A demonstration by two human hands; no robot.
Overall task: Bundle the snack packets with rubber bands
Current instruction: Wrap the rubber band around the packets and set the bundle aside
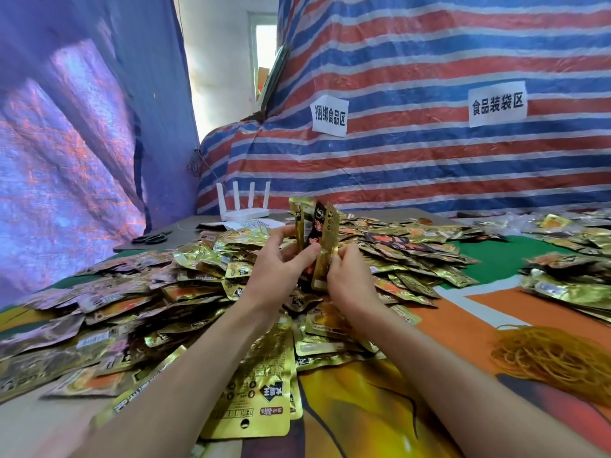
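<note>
Square the upright stack of snack packets (314, 238), pinched on both sides by left hand (281, 271) and right hand (347, 283) over the heap (185, 292) at the middle of the worktop (515, 256), tapping edges flush before reaching for the rubber bands (555, 357) near its right edge.

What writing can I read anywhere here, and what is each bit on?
"捆绑食品区": on the left paper sign, stuck to the striped tarp.
"食品装袋区": on the right paper sign, on the same tarp.
The snack packets carry printing, but it is upside down, blurred or too small to read.
</note>
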